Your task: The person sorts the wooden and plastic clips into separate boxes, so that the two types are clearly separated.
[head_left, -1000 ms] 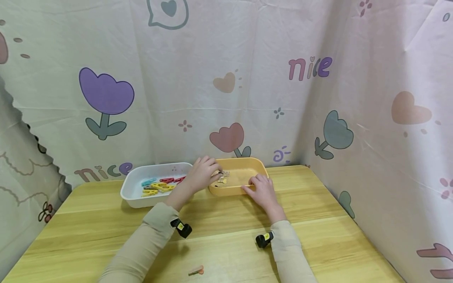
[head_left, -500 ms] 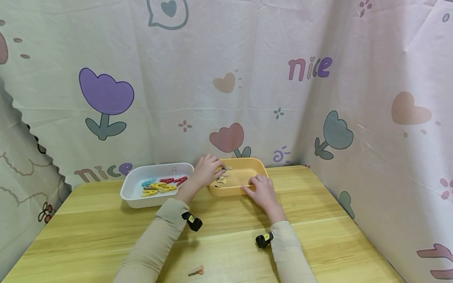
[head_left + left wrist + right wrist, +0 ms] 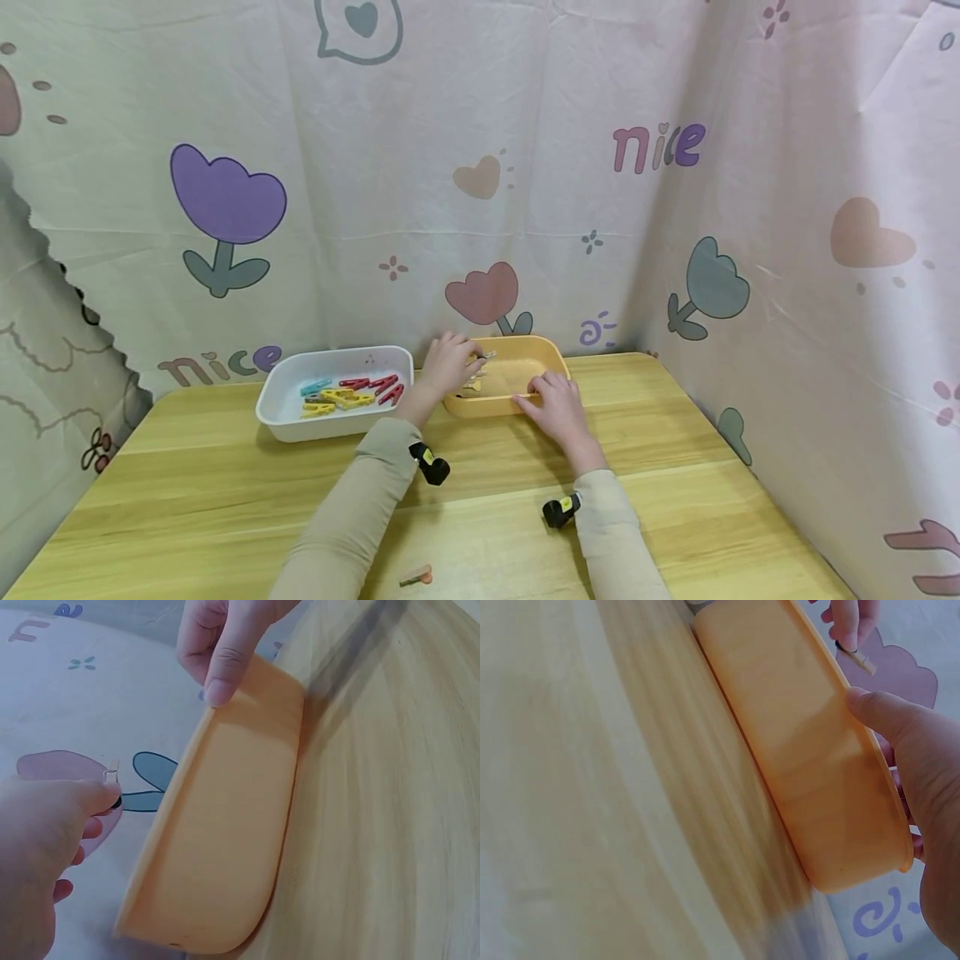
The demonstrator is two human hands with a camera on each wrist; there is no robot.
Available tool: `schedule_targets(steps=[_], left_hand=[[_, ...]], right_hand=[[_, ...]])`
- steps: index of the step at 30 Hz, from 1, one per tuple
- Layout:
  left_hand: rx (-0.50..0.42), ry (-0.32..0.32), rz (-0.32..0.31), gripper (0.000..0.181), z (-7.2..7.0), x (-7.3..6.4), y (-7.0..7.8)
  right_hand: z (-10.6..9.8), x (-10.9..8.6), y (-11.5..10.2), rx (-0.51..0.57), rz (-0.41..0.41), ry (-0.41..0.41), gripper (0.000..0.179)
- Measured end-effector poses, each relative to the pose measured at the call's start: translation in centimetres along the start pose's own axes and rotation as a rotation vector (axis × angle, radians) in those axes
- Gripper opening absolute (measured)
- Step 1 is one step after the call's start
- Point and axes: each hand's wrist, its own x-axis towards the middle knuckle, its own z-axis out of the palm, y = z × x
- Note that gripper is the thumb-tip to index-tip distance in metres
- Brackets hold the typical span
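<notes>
My left hand (image 3: pixel 447 365) pinches a small clothespin (image 3: pixel 859 660) between thumb and finger, above the left part of the yellow-orange tray (image 3: pixel 525 367). The clothespin has a pale wood-coloured end and a black end; a wire spring shows in the left wrist view. Inside the tray lie a few small clips (image 3: pixel 472 385), partly hidden by that hand. My right hand (image 3: pixel 557 408) grips the tray's near rim, thumb on the near side and fingers over the inside, as the right wrist view shows.
Left of the tray stands a white tray (image 3: pixel 281 425) with several blue, red and yellow plastic clothespins (image 3: pixel 345 398). One small orange-ended clip (image 3: pixel 417 575) lies on the wooden table (image 3: pixel 480 517) near its front. A patterned curtain (image 3: pixel 360 208) hangs right behind both trays.
My left hand has shifted to the right with the small clothespin, farther over the yellow-orange tray. More red clothespins in the white tray are uncovered. The right hand stays on the rim.
</notes>
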Motion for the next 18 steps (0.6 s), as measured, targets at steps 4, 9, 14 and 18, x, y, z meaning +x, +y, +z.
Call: schedule_targets(steps=[4, 9, 14, 18], left_hand=[[-0.01, 0.0, -0.051, 0.018, 0.7, 0.2, 0.3], [-0.028, -0.004, -0.103, 0.017, 1.4, 0.4, 0.7], [-0.04, 0.007, -0.132, 0.016, 1.9, 0.5, 1.0], [-0.037, 0.012, -0.145, 0.017, 2.1, 0.6, 1.2]], right_hand=[[0.1, 0.0, 0.1, -0.004, -0.004, 0.007, 0.034], [0.1, -0.1, 0.1, -0.006, -0.014, 0.02, 0.034], [0.2, 0.0, 0.2, -0.002, -0.016, 0.025, 0.033], [0.2, 0.0, 0.2, -0.006, -0.017, 0.028, 0.033]])
